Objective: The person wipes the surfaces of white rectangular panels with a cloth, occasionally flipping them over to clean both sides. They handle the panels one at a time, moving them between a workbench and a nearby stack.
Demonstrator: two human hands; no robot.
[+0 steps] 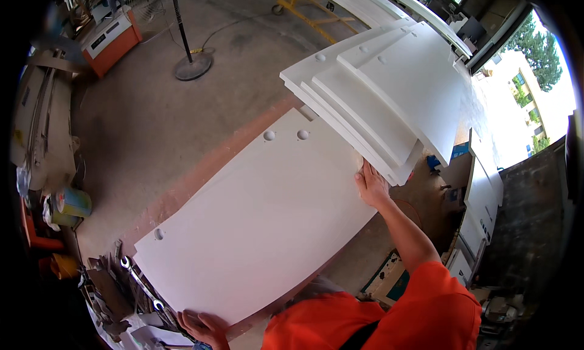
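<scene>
A large white panel (255,210) with round holes lies flat in front of me, its long side running from near left to far right. My left hand (204,330) rests at the panel's near left corner, fingers stretched out along the edge. At the far right corner my right hand (372,184) grips the panel's edge, with the thumb on top. Its fingertips reach close to a stack of white panels (359,100), whose pieces lie unevenly on one another. The undersides of both hands are hidden.
Wrenches (143,283) and other tools lie beside the panel's left end. A pedestal fan base (193,66) stands on the floor beyond, near an orange and white machine (111,38). More panels (477,210) lean at the right, and a yellow cart (313,18) stands farther back.
</scene>
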